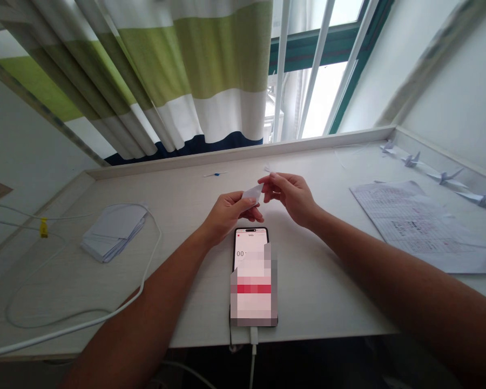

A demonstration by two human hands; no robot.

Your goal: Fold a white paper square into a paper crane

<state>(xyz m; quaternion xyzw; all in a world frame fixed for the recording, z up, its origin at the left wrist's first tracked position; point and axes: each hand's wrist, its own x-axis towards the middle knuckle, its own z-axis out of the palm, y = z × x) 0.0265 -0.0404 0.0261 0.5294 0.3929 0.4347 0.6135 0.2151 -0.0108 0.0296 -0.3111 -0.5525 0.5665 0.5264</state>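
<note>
Two hands meet over the desk (316, 302), and the folded paper (252, 192) is between them, raised above the top end of my phone (251, 246). My left hand (231, 209) has it clamped, thumb laid flat over the near face and fingers behind, probably because a piece this small needs a broad backing to lie steady. My right hand (287, 190) comes in at the pointed tip, thumb and forefinger close together; whether they pinch the edge or just brush it, I cannot tell. A narrow corner like that seems to suit fingertips better than a palm. The phone lies upright to me, just below my wrists, where its screen is easy to glance at, its cable (254, 343) leading off the near edge. Loose sheets (112, 231) sit stacked to the left, within reach, while four paper birds (445, 178) line the right side, beyond the written page (419, 224), out of my elbows' way.
</note>
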